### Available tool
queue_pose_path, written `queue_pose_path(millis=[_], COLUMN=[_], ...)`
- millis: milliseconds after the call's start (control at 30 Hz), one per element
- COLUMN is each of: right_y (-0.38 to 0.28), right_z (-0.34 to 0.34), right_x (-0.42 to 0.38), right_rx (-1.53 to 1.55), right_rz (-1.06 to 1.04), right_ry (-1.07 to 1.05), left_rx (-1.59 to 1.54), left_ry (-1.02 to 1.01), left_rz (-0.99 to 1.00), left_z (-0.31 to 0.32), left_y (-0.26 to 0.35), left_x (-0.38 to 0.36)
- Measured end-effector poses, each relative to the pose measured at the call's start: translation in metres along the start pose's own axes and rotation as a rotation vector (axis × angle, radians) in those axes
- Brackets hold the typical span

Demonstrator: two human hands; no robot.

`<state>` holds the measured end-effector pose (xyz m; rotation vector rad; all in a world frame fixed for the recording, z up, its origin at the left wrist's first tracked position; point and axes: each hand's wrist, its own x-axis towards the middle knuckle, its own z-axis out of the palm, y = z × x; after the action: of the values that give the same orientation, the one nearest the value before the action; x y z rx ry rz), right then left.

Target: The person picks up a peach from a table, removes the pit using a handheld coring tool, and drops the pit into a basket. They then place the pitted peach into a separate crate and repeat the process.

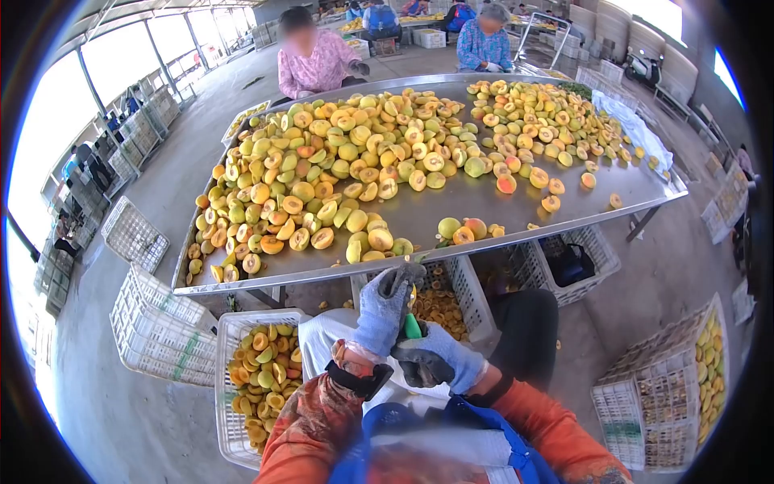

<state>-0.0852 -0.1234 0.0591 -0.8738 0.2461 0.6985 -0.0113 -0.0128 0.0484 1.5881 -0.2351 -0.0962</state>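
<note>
My left hand (pixel 384 308), in a blue and grey glove, is closed on a small piece of yellow fruit (pixel 413 297), mostly hidden by the fingers. Right beside it, my right hand (pixel 439 356) is wrapped round a tool with a green handle (pixel 412 326); the tool's working end is hard to make out. Both hands are over my lap, just below the near edge of the metal table (pixel 484 202). Halved yellow and orange fruits (pixel 322 161) are heaped on that table.
A white crate of halved fruit (pixel 230 411) stands left of my legs. Under the table edge is another crate (pixel 476 302). More crates (pixel 161 323) stand at left and right (pixel 645 411). Two people (pixel 318 60) (pixel 484 44) sit across the table.
</note>
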Motion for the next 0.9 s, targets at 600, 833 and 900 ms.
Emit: queue_pose_path(millis=[600, 833, 900], right_y=[0.016, 0.006, 0.009], right_z=[-0.067, -0.067, -0.071], right_x=[-0.002, 0.004, 0.007], right_rx=[-0.077, 0.055, 0.071], right_rz=[0.116, 0.047, 0.053], right_ry=[-0.305, -0.319, -0.322], left_rx=[-0.038, -0.420, -0.456], left_ry=[-0.680, -0.382, -0.434], left_rz=[-0.120, -0.123, -0.170], left_z=[-0.005, 0.007, 0.005], left_y=[-0.029, -0.046, -0.050], left_x=[0.020, 0.022, 0.027])
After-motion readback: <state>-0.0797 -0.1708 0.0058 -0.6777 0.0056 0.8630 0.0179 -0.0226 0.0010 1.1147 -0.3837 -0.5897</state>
